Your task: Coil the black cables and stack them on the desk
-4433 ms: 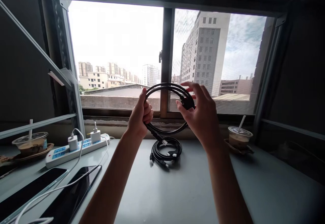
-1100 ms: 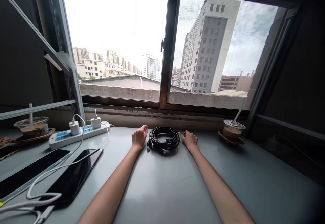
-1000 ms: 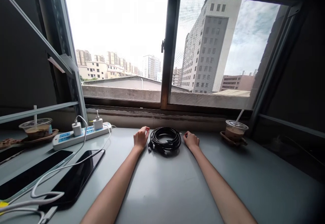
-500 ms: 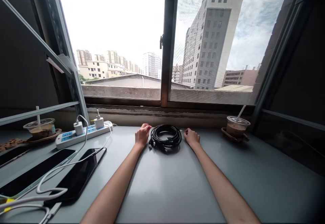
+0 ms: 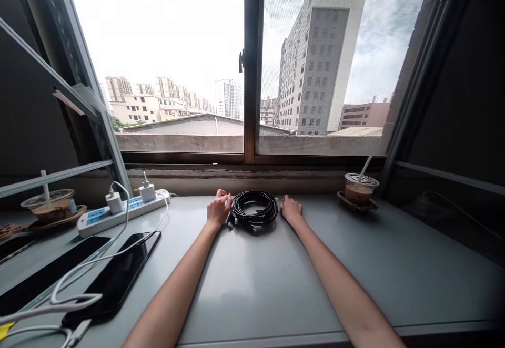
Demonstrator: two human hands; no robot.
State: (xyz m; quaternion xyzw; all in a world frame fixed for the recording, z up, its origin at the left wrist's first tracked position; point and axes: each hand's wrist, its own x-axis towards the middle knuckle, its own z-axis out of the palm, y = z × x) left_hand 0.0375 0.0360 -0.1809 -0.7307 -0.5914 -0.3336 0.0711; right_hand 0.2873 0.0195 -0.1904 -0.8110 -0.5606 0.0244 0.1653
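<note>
A coil of black cable lies flat on the grey table, with cable ends and connectors at its front left. My left hand rests at the coil's left side, its fingers curled in. It is very near the coil; whether it touches is unclear. Close to the coil's right side sits my right hand, closed like a fist with the back of the hand up. I see nothing held in either hand, though the fingertips are partly hidden. Both forearms lie along the tabletop.
To the left are a white power strip with chargers, a black phone, another dark device and white cables. Lidded drink cups stand at both sides. A window rises behind the table.
The whole view has shifted, so things appear slightly farther left and the table's front edge now shows. The coil stays in place between my hands; my right hand looks slightly nearer to it.
</note>
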